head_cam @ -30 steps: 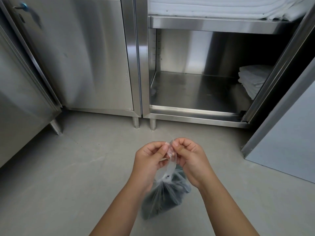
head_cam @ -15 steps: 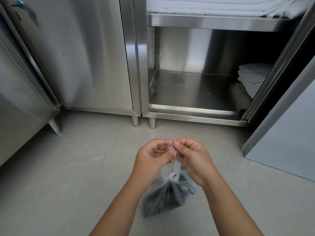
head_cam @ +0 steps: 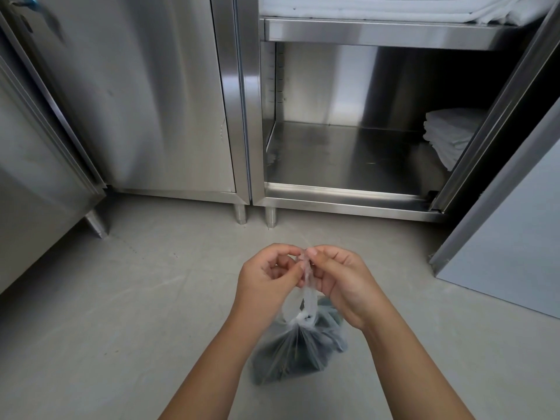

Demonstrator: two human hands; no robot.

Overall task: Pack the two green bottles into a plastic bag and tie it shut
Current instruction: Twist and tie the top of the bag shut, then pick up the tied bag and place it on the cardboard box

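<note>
My left hand (head_cam: 268, 278) and right hand (head_cam: 339, 281) met above the clear thin plastic bag (head_cam: 298, 350), fingertips pinched tight on the bag's twisted handle ends (head_cam: 306, 269) — both hands closed on that plastic, thumbs pressed to forefingers. The handle strips ran down from my fingers to a white knot (head_cam: 303, 319) at the bag's neck. Below the knot the bag bulged with a dark green mass (head_cam: 291, 356) — the bottles, I took it, but their shapes were too blurred to count. The bag hung under my hands over the grey concrete floor (head_cam: 121, 313); whether its bottom touched the floor I couldn't tell. Beyond the bag stood an open stainless steel cabinet (head_cam: 348, 189), with folded white cloths (head_cam: 448, 134) on its lower shelf, to the right.
</note>
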